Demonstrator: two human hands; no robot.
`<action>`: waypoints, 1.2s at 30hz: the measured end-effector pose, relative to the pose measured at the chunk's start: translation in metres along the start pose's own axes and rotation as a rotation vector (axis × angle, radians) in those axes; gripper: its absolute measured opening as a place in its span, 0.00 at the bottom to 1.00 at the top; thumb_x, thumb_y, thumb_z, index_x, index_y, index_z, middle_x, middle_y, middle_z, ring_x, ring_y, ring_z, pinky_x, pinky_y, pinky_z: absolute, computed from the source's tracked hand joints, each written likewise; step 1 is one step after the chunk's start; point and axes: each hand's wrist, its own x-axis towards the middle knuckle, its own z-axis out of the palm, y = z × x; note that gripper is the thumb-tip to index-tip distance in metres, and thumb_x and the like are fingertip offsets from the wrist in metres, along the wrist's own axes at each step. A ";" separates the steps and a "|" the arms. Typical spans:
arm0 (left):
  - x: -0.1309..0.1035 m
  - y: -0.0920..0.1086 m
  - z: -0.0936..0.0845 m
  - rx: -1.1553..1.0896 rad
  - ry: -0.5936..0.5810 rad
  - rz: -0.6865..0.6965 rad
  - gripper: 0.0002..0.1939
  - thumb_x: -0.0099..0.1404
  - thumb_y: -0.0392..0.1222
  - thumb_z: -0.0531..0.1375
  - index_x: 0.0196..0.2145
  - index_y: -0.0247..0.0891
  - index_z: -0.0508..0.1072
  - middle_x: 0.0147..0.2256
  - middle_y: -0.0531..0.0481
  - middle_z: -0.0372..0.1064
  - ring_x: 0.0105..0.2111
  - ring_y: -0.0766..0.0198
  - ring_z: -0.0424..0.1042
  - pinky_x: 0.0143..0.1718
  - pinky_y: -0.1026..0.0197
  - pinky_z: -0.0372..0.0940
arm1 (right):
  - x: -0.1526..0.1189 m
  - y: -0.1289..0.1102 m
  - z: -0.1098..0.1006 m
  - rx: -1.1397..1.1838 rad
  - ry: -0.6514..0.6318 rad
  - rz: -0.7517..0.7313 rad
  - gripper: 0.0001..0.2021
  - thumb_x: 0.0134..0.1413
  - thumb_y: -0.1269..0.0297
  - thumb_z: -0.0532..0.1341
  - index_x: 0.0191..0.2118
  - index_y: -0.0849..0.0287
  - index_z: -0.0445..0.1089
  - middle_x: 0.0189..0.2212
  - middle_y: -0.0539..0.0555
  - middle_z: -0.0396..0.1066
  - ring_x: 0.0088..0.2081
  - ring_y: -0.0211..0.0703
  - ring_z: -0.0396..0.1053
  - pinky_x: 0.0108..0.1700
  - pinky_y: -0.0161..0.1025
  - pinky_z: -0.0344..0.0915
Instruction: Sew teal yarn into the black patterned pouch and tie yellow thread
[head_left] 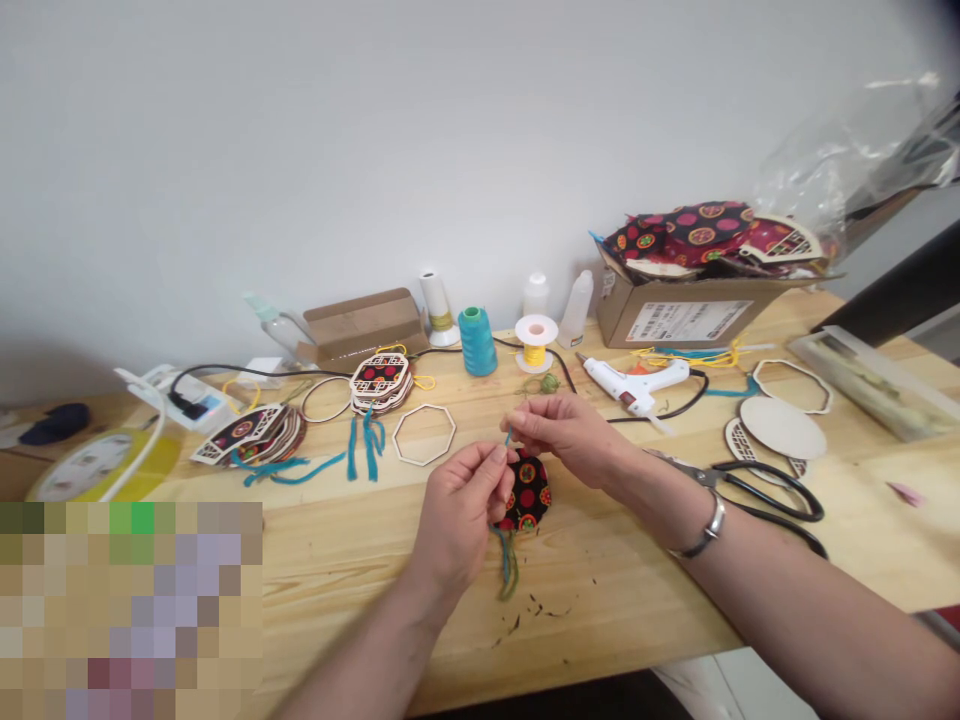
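Note:
My left hand (pixel 474 490) and my right hand (pixel 564 435) meet over the middle of the wooden table. Both pinch a thin blue cord (pixel 509 436) that shows between their fingertips. Just below the fingers is a round piece of black cloth with red and orange prints (pixel 529 495), partly covered by my left hand. Green and blue cords (pixel 510 575) trail from its lower edge toward me. Whether the cloth rests on the table or hangs from my fingers I cannot tell.
Right of my hands are black-handled scissors (pixel 772 492) and a white glue gun (pixel 637 383). Behind stand a blue thread cone (pixel 478 342) and a yellow thread spool (pixel 535 350). Stacked ornaments (pixel 381 380) and an octagonal frame (pixel 424 435) lie left. A cardboard box (pixel 675 310) stands back right.

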 end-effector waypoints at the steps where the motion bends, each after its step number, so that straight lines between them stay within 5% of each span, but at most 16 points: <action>1: 0.000 0.000 0.000 -0.004 0.005 0.004 0.09 0.58 0.43 0.60 0.28 0.33 0.71 0.16 0.57 0.57 0.15 0.77 0.48 0.16 0.71 0.42 | 0.000 0.000 0.000 0.019 0.004 0.007 0.18 0.42 0.51 0.65 0.29 0.63 0.73 0.20 0.48 0.65 0.23 0.30 0.58 0.27 0.32 0.53; 7: 0.003 -0.001 -0.001 -0.033 0.003 0.019 0.09 0.58 0.43 0.60 0.28 0.33 0.70 0.17 0.58 0.56 0.15 0.77 0.48 0.16 0.71 0.41 | 0.001 -0.004 -0.004 0.086 -0.022 0.109 0.26 0.47 0.42 0.58 0.31 0.65 0.75 0.24 0.54 0.69 0.24 0.31 0.58 0.26 0.33 0.54; 14: 0.001 0.001 -0.001 -0.037 -0.008 0.027 0.10 0.59 0.43 0.60 0.26 0.33 0.69 0.17 0.58 0.56 0.15 0.77 0.48 0.16 0.70 0.41 | -0.002 0.001 -0.003 0.037 -0.132 0.048 0.14 0.38 0.59 0.69 0.33 0.62 0.76 0.25 0.50 0.72 0.26 0.32 0.63 0.29 0.32 0.56; 25: 0.002 0.001 -0.001 -0.085 0.021 0.040 0.09 0.58 0.42 0.61 0.27 0.32 0.71 0.17 0.56 0.59 0.15 0.78 0.48 0.16 0.71 0.42 | -0.003 -0.006 -0.002 -0.024 -0.051 0.062 0.14 0.42 0.58 0.66 0.33 0.63 0.75 0.24 0.50 0.72 0.22 0.28 0.59 0.24 0.30 0.54; 32: 0.007 0.004 -0.004 -0.220 0.110 0.054 0.09 0.54 0.42 0.64 0.26 0.32 0.69 0.18 0.57 0.59 0.15 0.78 0.49 0.15 0.72 0.43 | -0.011 -0.015 0.003 -0.201 -0.457 0.024 0.14 0.49 0.64 0.61 0.43 0.62 0.71 0.35 0.52 0.73 0.31 0.32 0.65 0.33 0.31 0.61; 36: 0.006 0.005 -0.004 -0.233 0.151 0.045 0.11 0.53 0.43 0.64 0.30 0.33 0.71 0.18 0.56 0.62 0.14 0.79 0.48 0.14 0.72 0.42 | -0.011 -0.007 0.006 -0.296 -0.442 0.099 0.09 0.50 0.63 0.60 0.33 0.64 0.72 0.26 0.51 0.71 0.24 0.30 0.64 0.26 0.29 0.60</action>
